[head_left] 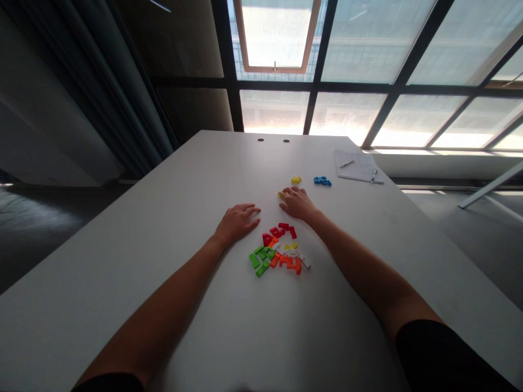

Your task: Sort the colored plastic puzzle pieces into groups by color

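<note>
My right hand (298, 203) reaches forward over the white table, its fingers on a small yellow plastic piece (280, 194) that is mostly hidden beneath them. My left hand (237, 222) rests on the tabletop to the left, fingers spread, with nothing in it. Between my forearms lies a mixed pile of small plastic pieces: red pieces (275, 232) at its far side, green pieces (261, 260) at the left, orange pieces (285, 261) in front, with white pieces (304, 262) and yellow bits (291, 246) among them. Beyond my right hand sit another yellow cluster (296, 179) and a blue cluster (322, 181).
Papers (357, 165) with pens on them lie at the table's far right. Two round holes (260, 140) are near the far edge of the white table (196, 326). Windows stand behind, a dark curtain (134, 98) hangs at the left, and a white metal leg (490, 185) is at the right.
</note>
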The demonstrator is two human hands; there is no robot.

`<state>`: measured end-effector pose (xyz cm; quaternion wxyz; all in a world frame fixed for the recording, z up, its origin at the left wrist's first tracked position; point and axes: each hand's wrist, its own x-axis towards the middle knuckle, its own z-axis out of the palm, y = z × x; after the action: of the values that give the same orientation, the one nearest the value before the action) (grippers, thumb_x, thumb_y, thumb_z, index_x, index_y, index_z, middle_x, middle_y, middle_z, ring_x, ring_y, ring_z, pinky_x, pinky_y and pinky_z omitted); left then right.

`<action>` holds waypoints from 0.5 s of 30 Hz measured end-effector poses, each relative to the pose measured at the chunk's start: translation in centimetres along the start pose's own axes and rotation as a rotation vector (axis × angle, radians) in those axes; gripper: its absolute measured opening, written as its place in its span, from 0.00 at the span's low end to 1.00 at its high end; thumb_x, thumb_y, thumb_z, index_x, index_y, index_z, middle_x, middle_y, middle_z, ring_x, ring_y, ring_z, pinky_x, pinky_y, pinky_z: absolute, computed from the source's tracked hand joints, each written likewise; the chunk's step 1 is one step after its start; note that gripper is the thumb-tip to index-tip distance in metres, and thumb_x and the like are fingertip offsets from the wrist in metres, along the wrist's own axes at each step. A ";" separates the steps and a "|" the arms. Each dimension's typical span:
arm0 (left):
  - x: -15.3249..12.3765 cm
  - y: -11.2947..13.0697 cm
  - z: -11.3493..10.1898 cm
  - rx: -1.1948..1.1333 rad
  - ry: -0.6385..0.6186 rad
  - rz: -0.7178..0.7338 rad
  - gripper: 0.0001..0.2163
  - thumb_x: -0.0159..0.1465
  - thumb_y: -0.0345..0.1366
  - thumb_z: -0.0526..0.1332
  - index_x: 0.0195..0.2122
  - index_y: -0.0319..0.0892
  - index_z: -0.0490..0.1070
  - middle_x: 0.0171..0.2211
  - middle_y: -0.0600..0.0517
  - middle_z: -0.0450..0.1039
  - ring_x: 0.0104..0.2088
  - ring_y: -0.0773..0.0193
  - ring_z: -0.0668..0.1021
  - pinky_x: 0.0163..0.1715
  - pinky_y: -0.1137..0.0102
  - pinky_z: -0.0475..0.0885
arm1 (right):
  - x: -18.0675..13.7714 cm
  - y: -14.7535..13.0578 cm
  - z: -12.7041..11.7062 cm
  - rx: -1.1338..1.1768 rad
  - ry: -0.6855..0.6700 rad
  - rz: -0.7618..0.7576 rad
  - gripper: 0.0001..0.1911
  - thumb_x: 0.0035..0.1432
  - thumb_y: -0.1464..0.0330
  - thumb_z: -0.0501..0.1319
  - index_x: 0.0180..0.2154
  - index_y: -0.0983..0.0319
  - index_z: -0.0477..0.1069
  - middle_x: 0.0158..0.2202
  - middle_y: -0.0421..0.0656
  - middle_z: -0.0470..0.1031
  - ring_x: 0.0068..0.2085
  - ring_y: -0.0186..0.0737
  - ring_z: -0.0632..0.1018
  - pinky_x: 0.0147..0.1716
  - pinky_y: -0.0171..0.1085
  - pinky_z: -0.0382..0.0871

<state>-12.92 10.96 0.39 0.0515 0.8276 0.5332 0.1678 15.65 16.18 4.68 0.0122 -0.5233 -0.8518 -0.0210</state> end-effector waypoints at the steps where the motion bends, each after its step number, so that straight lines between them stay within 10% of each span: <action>1: 0.0 0.0 0.0 0.000 0.002 0.001 0.20 0.78 0.45 0.66 0.68 0.54 0.85 0.73 0.46 0.81 0.73 0.43 0.80 0.76 0.45 0.75 | 0.5 -0.2 0.5 0.006 0.018 0.008 0.27 0.85 0.61 0.57 0.76 0.64 0.73 0.77 0.61 0.73 0.75 0.67 0.71 0.73 0.57 0.67; 15: -0.1 0.4 -0.3 -0.009 -0.003 -0.011 0.19 0.78 0.44 0.68 0.67 0.54 0.85 0.73 0.47 0.81 0.73 0.43 0.80 0.75 0.45 0.75 | 11.8 5.2 -0.1 -0.036 -0.131 0.138 0.30 0.82 0.54 0.61 0.76 0.56 0.75 0.80 0.58 0.69 0.78 0.72 0.65 0.76 0.67 0.59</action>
<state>-12.74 10.71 0.76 0.0570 0.8247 0.5368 0.1687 14.96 29.09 5.39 -0.0515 -0.5812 -0.8122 -0.0009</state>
